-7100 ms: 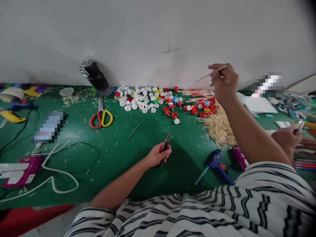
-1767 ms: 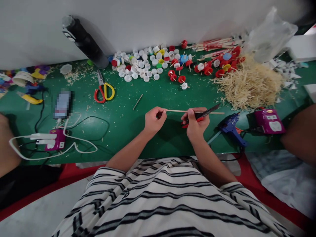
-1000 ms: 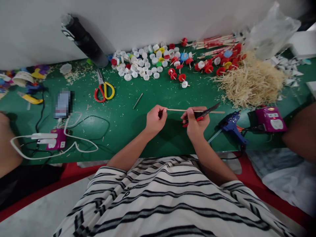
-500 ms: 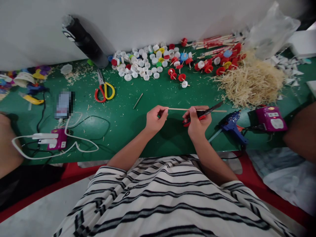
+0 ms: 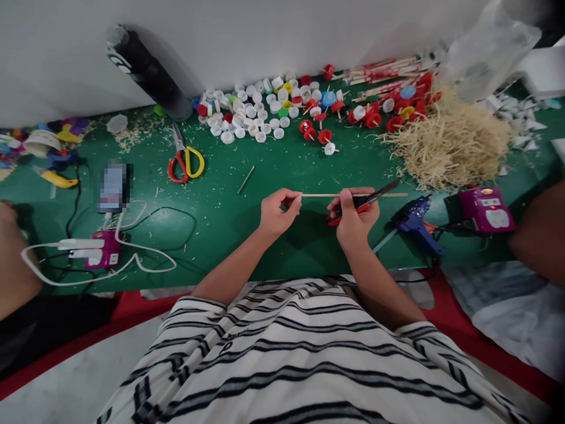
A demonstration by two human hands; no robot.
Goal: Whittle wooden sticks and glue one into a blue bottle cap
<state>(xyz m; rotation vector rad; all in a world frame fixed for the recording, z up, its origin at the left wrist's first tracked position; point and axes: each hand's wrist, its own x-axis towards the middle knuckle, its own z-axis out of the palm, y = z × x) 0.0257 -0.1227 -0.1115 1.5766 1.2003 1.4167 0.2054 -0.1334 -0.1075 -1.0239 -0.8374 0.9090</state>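
Observation:
My left hand (image 5: 274,213) pinches the left end of a thin wooden stick (image 5: 320,195) that lies level above the green table (image 5: 212,212). My right hand (image 5: 353,218) grips a red-handled utility knife (image 5: 368,199). Its dark blade points right and rests against the stick. Both hands hover just in front of my striped shirt (image 5: 309,353).
Bottle caps (image 5: 256,112) and caps on sticks (image 5: 371,112) lie at the back, beside a heap of wood shavings (image 5: 450,147). Red-yellow scissors (image 5: 185,160), a black cylinder (image 5: 148,70), a blue glue gun (image 5: 415,224), purple boxes (image 5: 485,209) and white cables (image 5: 97,259) lie around. Other people's arms show at both edges.
Seven seconds ago my right hand held the stick up high and my left held the knife. Since then, stick and knife came together; in the last second the blade slid slightly right.

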